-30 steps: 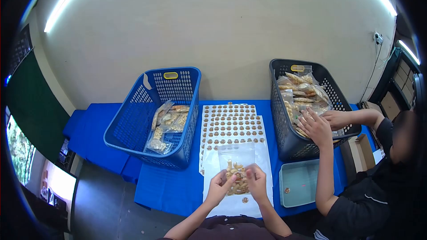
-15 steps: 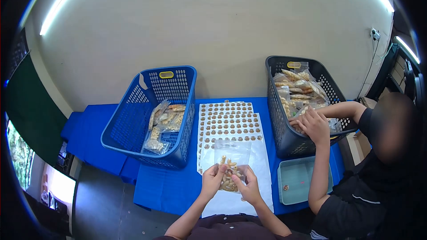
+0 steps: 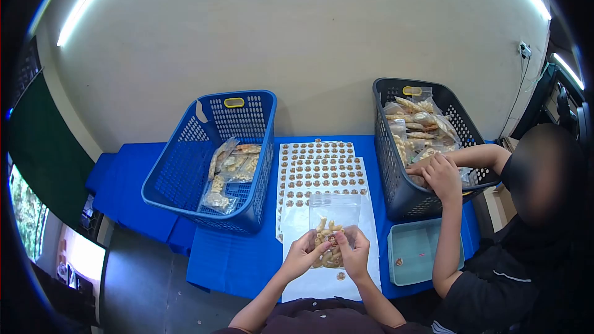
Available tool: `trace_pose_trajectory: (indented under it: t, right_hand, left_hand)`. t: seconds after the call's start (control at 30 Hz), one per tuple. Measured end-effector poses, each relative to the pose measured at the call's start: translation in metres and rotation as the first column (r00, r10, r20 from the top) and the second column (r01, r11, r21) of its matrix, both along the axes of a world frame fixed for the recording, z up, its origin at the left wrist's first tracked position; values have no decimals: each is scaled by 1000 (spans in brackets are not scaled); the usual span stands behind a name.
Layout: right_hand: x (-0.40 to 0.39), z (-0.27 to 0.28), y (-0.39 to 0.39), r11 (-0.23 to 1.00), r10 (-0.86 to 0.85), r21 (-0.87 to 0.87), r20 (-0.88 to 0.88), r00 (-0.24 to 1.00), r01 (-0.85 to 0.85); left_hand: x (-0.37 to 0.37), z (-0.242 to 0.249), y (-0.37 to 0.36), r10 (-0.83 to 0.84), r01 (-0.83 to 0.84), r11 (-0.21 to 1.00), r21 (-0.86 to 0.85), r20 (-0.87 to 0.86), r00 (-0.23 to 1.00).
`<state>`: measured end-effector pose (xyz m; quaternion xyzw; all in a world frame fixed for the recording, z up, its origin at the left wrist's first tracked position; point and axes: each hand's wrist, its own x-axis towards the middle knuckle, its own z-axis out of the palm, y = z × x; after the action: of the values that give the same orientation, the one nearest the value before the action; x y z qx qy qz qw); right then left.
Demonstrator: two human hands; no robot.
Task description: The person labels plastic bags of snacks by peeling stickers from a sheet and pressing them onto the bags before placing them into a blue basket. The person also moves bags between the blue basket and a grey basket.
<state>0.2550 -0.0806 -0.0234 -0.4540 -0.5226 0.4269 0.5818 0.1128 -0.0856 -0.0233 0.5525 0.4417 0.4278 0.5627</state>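
A clear zip bag of curved, tube-shaped snacks [image 3: 323,258] is held upright between my two hands, above the white sticker sheets [image 3: 315,176]. Around its left side my left hand [image 3: 304,255] is closed, the thumb on the front. The right side is gripped by my right hand [image 3: 355,253], its thumb beside a small round brown sticker [image 3: 332,240] on the bag's front. The top of the bag, with its zip strip, stands above the snacks. One loose round sticker [image 3: 340,276] lies on the white sheet just below my right hand.
At the left, a blue basket [image 3: 257,210] holds several snack bags. A dark basket [image 3: 396,201] full of snack bags stands at the right, a co-worker's hands [image 3: 440,176] at its rim. Before it sits a pale green tray [image 3: 427,272] with a sticker inside.
My hands and the bag have shifted slightly to the right. My left thumb has moved across the bag's front to the sticker. The co-worker's hands stay at the dark basket.
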Motion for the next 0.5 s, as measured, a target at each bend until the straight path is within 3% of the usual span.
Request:
trace_pose_trajectory:
  t: [0.1, 0.2, 0.5]
  right_hand:
    - [0, -6, 3, 997, 43, -65, -70, 997, -48]
    - [0, -6, 5, 993, 93, -67, -81, 992, -99]
    - [2, 1, 6, 936, 323, -117, -83, 943, -331]
  left_hand:
    - [0, -6, -2, 22, -20, 1000, -14, 186, 982]
    - [2, -3, -6, 99, -84, 993, -77, 216, 971]
    - [2, -4, -6, 199, -193, 980, -48, 251, 947]
